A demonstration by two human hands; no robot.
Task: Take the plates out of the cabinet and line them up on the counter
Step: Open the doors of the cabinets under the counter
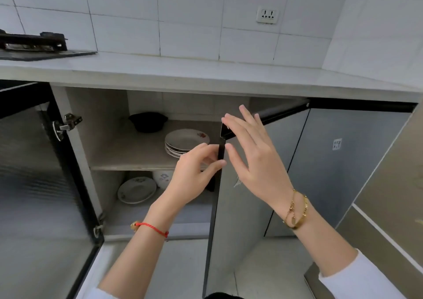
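The under-counter cabinet stands open. A stack of white plates (185, 139) with a small flower print sits on its upper shelf (128, 159). One more white plate (136, 189) lies on the lower shelf, with a white patterned bowl (163, 177) behind it. My left hand (197, 171) pinches the front edge of the right cabinet door (242, 207), just in front of the plate stack. My right hand (249, 154) rests flat with fingers spread against that door's top corner. The white counter (183, 69) runs above the cabinet.
A black pot (148, 121) sits at the back of the upper shelf. The left cabinet door (39, 184) with ribbed glass swings out at the left. A black gas stove (34, 43) stands on the counter's left end. A wall socket (267, 14) is on the tiled wall.
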